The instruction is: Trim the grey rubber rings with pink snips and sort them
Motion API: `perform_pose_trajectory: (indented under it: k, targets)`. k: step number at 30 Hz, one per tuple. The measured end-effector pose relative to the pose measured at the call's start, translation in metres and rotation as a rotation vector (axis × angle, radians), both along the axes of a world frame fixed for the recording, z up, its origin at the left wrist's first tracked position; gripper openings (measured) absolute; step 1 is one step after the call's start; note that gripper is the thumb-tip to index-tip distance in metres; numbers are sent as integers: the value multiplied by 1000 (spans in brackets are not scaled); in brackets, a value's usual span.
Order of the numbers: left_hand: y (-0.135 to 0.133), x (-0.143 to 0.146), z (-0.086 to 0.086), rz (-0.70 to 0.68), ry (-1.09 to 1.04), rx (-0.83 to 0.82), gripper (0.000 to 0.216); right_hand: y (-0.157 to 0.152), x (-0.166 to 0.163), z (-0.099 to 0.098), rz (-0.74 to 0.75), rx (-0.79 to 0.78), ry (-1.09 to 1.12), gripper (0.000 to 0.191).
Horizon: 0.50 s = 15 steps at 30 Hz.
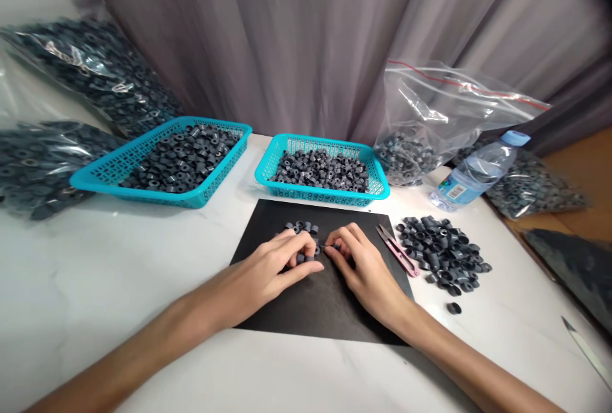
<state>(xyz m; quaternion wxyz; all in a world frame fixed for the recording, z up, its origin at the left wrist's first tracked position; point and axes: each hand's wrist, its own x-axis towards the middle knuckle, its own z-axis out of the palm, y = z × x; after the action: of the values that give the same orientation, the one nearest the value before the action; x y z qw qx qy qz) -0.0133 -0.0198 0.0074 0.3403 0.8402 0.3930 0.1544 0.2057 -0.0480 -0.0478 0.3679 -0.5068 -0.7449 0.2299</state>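
My left hand (282, 259) is over a black mat (306, 311), its fingers curled round small dark grey ring-shaped parts (305, 258). Just to its right, my right hand (359, 259) pinches a small dark piece (336, 246), mostly covered by the fingers. The fingertips of both hands are close together but apart. Between and behind them lies a small group of grey ring parts (306, 228) on the mat. Pink-handled thread snips (399, 252) rest at the mat's right edge, blades pointing away from me.
Two turquoise baskets (203, 199) (325, 196) of grey ring parts stand behind the mat. To the right are a heap of black rings (444, 253), a water bottle (480, 174), a zip bag (406, 152) and a knife-like blade (586, 346). Filled bags (100, 69) stand left.
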Motion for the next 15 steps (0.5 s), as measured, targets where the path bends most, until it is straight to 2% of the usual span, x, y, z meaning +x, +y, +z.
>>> perform_pose_trajectory:
  k: [8,15]
  targets:
    - [2,3,-8,29,-159,-29,15,0,0,1,-153,62,101,8]
    - [0,2,-11,24,-249,4,16,-6,-2,7,-169,125,229,6]
